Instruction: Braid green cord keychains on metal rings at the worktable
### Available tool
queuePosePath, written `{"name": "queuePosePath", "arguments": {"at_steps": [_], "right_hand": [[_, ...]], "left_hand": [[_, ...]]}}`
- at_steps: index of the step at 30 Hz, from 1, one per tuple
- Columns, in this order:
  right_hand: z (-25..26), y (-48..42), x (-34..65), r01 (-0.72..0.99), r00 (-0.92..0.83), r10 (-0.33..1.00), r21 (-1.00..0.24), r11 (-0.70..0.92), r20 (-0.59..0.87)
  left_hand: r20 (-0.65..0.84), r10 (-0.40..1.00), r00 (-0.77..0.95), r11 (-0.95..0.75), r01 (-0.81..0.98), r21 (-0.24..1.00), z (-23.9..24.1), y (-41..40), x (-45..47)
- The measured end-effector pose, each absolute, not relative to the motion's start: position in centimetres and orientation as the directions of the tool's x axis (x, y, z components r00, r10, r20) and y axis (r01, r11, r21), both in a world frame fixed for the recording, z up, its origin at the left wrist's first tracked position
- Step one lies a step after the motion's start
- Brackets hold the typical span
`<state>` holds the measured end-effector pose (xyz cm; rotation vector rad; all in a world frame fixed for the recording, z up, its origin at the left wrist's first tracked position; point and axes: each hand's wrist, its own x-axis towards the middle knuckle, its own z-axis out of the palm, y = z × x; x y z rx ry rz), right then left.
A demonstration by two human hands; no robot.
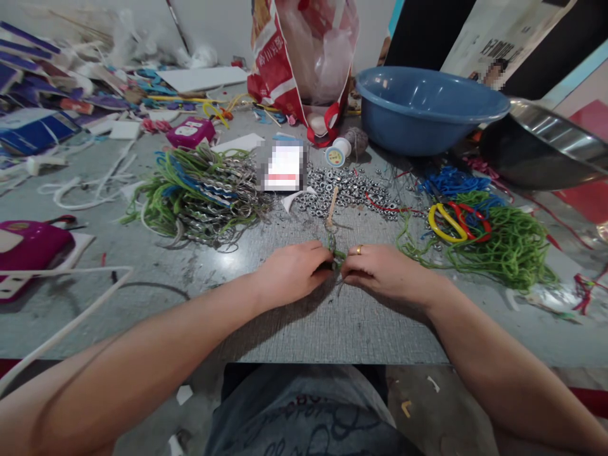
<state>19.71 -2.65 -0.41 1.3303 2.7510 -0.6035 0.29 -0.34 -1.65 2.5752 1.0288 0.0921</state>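
In the head view, my left hand (pixel 297 272) and my right hand (pixel 387 272) meet near the front middle of the grey table (pixel 285 342). The fingers of both are closed on a short green cord (pixel 338 255), whose ends are mostly hidden by the fingertips. From it the cord runs up to a thin tan strip (pixel 334 204) on the tabletop. Just beyond my hands are many loose metal nuts (pixel 354 190). Left of them is a bundle of green, blue and silvery braided cords (pixel 199 193). Loose green cords (pixel 503 250) lie to the right.
Scissors with yellow and red handles (pixel 447 223) rest by blue cords (pixel 458 183). Behind stand a blue basin (pixel 427 120), a metal bowl (pixel 546 145) and a red bag (pixel 273 69). A thread spool (pixel 336 154) and a blurred phone-like object (pixel 285 166) lie mid-table. A white cable (pixel 71 323) crosses my left forearm.
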Motion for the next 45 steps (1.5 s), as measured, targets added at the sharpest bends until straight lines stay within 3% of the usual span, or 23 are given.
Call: {"name": "queuePosePath", "arguments": {"at_steps": [6,10,13,22,33,41,45], "right_hand": [[-0.8,-2.8,19.4,0.747,-0.624,0.773,-0.381,0.545,-0.117],[-1.4,-2.8,19.3,0.703,-0.503,0.861,-0.541,0.461,0.078],[-2.2,-2.7,19.0,0.715,-0.412,0.898,-0.554,0.425,0.157],[-2.6,-2.6,18.6,0.821,-0.469,0.883,-0.353,0.45,0.035],[-1.4,-2.7,18.8,0.784,-0.547,0.836,-0.368,0.499,-0.033],[-1.5,-2.8,18.3,0.833,-0.525,0.85,-0.233,0.502,-0.045],[-1.5,-2.8,18.2,0.846,-0.504,0.861,-0.238,0.478,-0.064]], "left_hand": [[-0.089,0.706,0.702,-0.637,0.685,0.354,-1.8,-0.4,0.4],[-0.095,0.709,0.699,-0.642,0.696,0.321,-1.7,-0.4,0.5],[-0.095,0.706,0.701,-0.646,0.694,0.317,-1.6,-0.4,0.5],[-0.045,0.668,0.743,-0.668,0.626,0.402,-1.8,-0.2,0.1],[-0.014,0.703,0.711,-0.628,0.63,0.457,-1.7,0.0,0.1],[-0.036,0.712,0.701,-0.629,0.66,0.41,-1.9,-0.1,0.3],[-0.033,0.71,0.704,-0.634,0.658,0.406,-1.9,-0.1,0.2]]}}
